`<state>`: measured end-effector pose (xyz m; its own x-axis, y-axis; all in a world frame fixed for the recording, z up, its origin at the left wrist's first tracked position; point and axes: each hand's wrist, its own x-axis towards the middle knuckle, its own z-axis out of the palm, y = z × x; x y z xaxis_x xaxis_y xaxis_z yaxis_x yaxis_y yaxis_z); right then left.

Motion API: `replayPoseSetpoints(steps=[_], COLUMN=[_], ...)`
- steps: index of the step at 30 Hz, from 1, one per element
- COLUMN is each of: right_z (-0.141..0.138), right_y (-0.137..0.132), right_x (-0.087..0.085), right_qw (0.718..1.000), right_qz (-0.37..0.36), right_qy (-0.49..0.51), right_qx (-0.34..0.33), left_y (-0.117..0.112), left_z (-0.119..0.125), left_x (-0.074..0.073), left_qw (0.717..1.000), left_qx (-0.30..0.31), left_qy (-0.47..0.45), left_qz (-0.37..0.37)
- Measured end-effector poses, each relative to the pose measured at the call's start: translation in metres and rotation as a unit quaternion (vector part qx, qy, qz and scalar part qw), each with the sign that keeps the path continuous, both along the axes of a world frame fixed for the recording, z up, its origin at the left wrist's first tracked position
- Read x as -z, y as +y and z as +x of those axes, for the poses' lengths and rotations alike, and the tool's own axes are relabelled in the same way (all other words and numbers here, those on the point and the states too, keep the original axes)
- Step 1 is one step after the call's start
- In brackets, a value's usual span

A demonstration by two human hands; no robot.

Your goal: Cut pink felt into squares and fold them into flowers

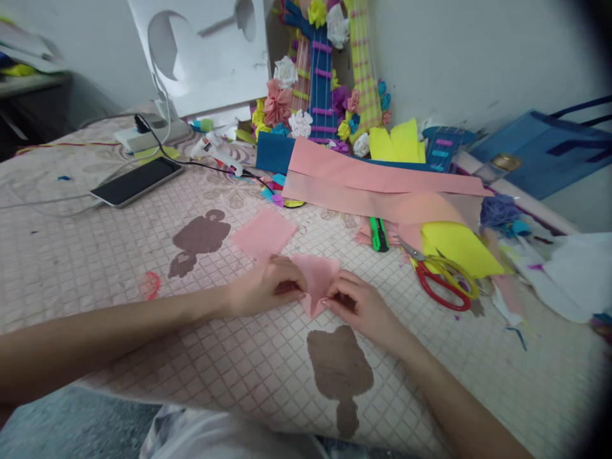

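A small folded piece of pink paper (315, 280) lies on the quilted pink cloth (248, 357) in front of me. My left hand (268, 287) pinches its left side with fingers closed. My right hand (358, 303) pinches its lower right edge, fingers closed too. A second, flat pink paper square (262, 233) rests just beyond my left hand.
Red and yellow scissors (444, 277) and a green cutter (379, 234) lie right of my hands. Long pink sheets (377, 185), yellow paper (454, 245), a glue gun (217, 152), a phone (136, 180) and a paper-flower decoration (320, 76) stand further back. A blue bag (549, 150) is far right.
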<state>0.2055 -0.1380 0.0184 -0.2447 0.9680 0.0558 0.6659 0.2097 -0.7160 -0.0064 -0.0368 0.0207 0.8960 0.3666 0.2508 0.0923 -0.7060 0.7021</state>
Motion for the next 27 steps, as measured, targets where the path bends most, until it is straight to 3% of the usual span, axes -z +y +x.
replayPoseSetpoints(steps=[13, 19, 27], right_z=[-0.009, -0.004, -0.011], right_y=[0.000, 0.001, 0.001], right_x=[0.004, 0.000, 0.005], right_qw=[0.998, 1.000, 0.998], right_qz=[0.009, 0.012, 0.028], right_qy=[-0.017, 0.014, -0.021], right_qx=[0.057, 0.011, 0.055], left_y=[-0.018, -0.018, -0.019], left_z=[0.012, 0.008, 0.008], left_x=[0.011, 0.010, 0.017], left_qw=[0.987, 0.989, 0.988], left_qx=[-0.146, -0.146, -0.155], left_qy=[0.044, 0.030, 0.014], left_qz=[0.038, 0.016, 0.025])
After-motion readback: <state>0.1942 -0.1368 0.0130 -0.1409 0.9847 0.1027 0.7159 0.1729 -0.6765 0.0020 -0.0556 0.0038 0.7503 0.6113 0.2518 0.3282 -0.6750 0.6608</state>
